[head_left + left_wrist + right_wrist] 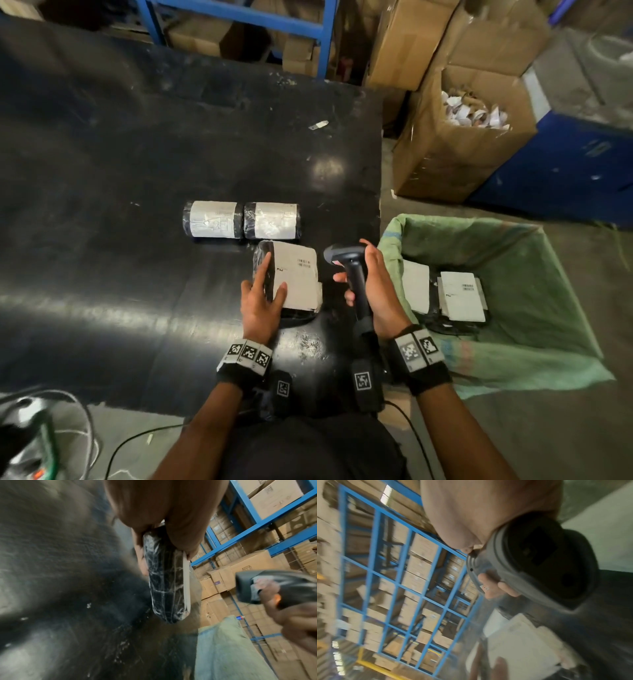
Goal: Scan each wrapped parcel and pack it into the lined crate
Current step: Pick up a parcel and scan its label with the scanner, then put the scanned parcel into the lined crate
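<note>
A black-wrapped parcel (298, 277) with a white label stands tilted on the black table (137, 171). My left hand (274, 272) grips its near left end, fingers on the dark side and thumb on the label. The left wrist view shows the same parcel (164, 577) pinched by that hand (163, 543). My right hand (356, 263) holds a dark barcode scanner (352, 260) just right of the parcel, head turned toward the label. The scanner (539, 563) fills the right wrist view. Two more wrapped parcels (212, 219) (272, 221) lie side by side behind. The green-lined crate (513, 246) to the right holds labelled parcels (462, 296).
An open cardboard box (455, 161) of paper scraps stands behind the crate, with a blue bin (565, 164) beside it. Blue racking (239, 15) and stacked cartons lie beyond the table. Cables (78, 411) trail on the floor at the lower left.
</note>
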### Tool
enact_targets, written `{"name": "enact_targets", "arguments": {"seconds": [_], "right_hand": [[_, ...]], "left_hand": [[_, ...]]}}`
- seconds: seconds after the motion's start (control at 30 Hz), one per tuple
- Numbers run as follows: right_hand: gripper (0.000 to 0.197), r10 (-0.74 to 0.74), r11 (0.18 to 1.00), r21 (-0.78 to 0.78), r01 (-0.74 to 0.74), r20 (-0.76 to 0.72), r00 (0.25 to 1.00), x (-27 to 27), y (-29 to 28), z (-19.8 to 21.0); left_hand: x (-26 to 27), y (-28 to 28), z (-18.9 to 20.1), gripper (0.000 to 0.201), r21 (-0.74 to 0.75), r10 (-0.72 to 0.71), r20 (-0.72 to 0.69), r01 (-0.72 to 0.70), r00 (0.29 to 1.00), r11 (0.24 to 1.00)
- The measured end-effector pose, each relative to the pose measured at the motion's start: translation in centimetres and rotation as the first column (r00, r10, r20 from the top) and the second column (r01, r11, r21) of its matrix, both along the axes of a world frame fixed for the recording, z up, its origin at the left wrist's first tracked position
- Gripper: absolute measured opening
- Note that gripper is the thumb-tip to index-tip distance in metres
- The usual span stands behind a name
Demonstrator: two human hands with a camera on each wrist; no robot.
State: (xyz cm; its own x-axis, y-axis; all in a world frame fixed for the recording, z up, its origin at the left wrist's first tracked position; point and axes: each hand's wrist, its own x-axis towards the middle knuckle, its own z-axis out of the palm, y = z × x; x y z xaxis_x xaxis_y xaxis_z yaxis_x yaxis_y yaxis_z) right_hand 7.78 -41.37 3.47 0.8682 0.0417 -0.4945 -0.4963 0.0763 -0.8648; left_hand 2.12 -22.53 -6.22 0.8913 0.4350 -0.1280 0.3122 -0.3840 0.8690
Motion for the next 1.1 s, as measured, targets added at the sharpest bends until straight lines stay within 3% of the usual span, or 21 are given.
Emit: {"name": "enact_targets", "arguments": {"seconds": [0.23, 0.53, 0.67, 0.9, 0.97, 1.1], "right_hand": [[0.04, 0.023, 0.99, 0.133, -0.042, 0.143, 0.989, -2.2, -0.6, 6.2], [0.035, 0.036, 0.991, 0.124, -0.056, 0.155, 0.987, -3.1, -0.5, 7.2], [0.044, 0.045, 0.999, -0.008, -0.044, 0.117, 0.992, -2.4, -0.3, 4.8], [0.042, 0.13, 0.936, -0.312, -0.164, -0.126, 0.983, -2.4, -0.3, -4.2], [0.046, 0.128, 0.925, -0.339, -0.17, -0.142, 0.982, -1.8, 0.3, -6.4], [0.053, 0.112, 0.96, -0.245, -0.138, -0.118, 0.987, -0.4, 2.4, -8.4]], "left_hand": [[0.3, -1.4, 2.5, 0.069, 0.038, 0.045, 0.178, -0.052, 0.983, 0.998], [-0.2, -1.9, 3.6, 0.073, 0.039, 0.082, 0.221, -0.093, 0.972, 0.995], [-0.5, -1.3, 3.4, 0.073, 0.049, 0.101, 0.221, -0.115, 0.97, 0.992], [-1.0, 0.7, 3.6, 0.071, 0.048, 0.161, 0.218, -0.175, 0.963, 0.983], [-0.9, 1.2, 3.9, 0.072, 0.037, 0.178, 0.225, -0.191, 0.958, 0.981], [-0.6, 2.2, 4.4, 0.071, 0.047, 0.176, 0.253, -0.194, 0.951, 0.98]]}}
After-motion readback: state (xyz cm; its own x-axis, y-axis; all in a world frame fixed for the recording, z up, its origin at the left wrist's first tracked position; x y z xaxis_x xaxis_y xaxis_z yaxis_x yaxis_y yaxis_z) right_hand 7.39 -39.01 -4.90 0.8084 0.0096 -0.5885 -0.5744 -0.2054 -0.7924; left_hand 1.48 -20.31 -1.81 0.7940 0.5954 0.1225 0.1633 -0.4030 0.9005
